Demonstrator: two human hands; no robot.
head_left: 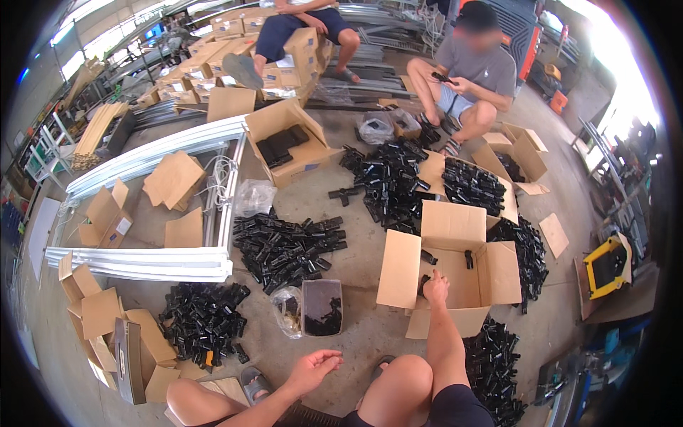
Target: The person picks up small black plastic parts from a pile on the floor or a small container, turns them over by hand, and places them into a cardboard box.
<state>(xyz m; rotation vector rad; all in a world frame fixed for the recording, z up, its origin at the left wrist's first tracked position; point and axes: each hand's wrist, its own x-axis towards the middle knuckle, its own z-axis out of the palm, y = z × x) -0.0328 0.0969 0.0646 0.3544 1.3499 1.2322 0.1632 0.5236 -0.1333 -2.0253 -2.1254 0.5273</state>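
Fingers of the right hand (435,288) close in a tight grip on a small black plastic connector piece (424,283), dark and angular, held just inside the near wall of an open brown cardboard box (498,274). How much of the piece the fingers cover cannot be told, since it is small and partly hidden. The box's four flaps are spread outward, and one more black piece (469,259) lies on its pale bottom, with bare cardboard all around it. The left hand (313,368) hangs apart from this, over the near knee, palm up, fingers loosely curled and holding nothing.

Beyond the box's edges the concrete floor (363,334) is crowded. A heap of black plastic pieces (284,249) lies to its left, another heap (203,320) further left, and a third (494,370) sits just beside the right forearm. Between the left hand and the middle heap stand a small dark rectangular tub (321,307) and a crumpled clear plastic bag (288,311), with a strip of bare floor between them and the box. Flat cardboard scraps (107,320) and long white metal rails (156,263) line the far left. Across the floor another person sits working (469,78) beside more open boxes.
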